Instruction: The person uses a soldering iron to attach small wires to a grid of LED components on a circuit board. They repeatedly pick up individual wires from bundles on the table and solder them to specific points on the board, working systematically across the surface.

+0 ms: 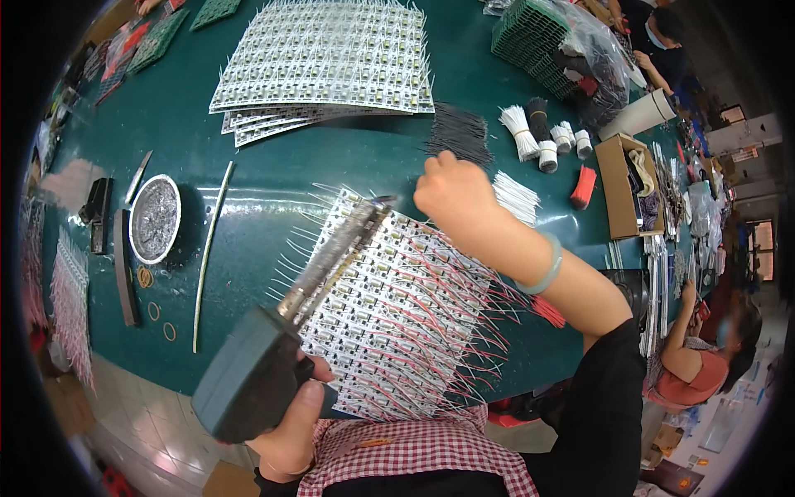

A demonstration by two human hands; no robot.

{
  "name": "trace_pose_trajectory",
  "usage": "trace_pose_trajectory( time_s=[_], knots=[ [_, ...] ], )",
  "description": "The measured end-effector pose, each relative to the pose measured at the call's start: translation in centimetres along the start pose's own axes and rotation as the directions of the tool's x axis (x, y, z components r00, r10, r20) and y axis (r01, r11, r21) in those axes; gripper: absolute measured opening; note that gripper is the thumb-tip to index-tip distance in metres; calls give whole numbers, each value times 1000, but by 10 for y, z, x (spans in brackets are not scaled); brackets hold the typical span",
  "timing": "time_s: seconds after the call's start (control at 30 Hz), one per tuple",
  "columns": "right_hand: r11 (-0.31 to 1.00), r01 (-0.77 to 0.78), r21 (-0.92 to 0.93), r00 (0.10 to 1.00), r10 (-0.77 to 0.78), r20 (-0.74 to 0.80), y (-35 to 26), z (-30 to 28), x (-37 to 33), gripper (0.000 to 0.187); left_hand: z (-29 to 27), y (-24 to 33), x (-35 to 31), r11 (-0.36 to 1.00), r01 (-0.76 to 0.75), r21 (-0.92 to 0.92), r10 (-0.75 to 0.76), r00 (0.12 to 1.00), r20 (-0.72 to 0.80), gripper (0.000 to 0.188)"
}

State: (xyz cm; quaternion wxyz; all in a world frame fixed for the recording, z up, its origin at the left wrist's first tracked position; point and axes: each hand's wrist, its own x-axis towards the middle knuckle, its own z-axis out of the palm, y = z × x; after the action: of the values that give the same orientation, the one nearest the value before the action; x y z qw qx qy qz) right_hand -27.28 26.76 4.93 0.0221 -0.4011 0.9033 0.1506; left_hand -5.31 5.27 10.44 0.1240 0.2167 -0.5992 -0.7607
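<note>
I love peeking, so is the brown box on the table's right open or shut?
Open: no lid covers the brown box, and dark and light cloth-like things show inside.

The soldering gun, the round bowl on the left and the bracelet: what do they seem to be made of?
Soldering gun: its body looks like matte grey-blue plastic, smooth and moulded; the barrel looks like worn metal, greyish with brownish staining.

Bowl: perhaps thin metal, judging by the pale, silvery rim, but I can't be sure.

Bracelet: smooth, pale green and shiny; stone, glass or plastic are all possible.

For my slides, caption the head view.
Left hand holding grey metal-barrelled tool above white circuit-board sheet, right hand beside thin black wires.
</note>
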Motion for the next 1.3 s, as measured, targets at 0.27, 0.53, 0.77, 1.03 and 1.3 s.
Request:
trace_pose_trajectory(
  time_s=[0.27, 0.53, 0.77, 1.03, 1.3],
  knots=[
    [899, -47, 435, 899, 227, -373, -22, 22, -39, 22, 6, -14, 24, 990, 138, -5, -138, 988, -71, 51],
    [832, -24, 554, 855, 304, -420, -50, 39, -50, 35, 12, -34, 28, 938, 163, 305, -190, 980, 61, 35],
    [842, -14, 539, 843, 300, -447, -50, 41, -52, 35, 25, -41, 38, 847, -187, 498, 61, 964, 257, 19],
    [833, -21, 553, 840, 315, -442, -50, 40, -52, 33, 32, -49, 43, 844, -162, 511, 37, 969, 246, 14],
    [820, -24, 572, 836, 330, -438, -49, 40, -52, 31, 35, -55, 43, 851, -170, 497, 52, 969, 243, 12]
  ],
)
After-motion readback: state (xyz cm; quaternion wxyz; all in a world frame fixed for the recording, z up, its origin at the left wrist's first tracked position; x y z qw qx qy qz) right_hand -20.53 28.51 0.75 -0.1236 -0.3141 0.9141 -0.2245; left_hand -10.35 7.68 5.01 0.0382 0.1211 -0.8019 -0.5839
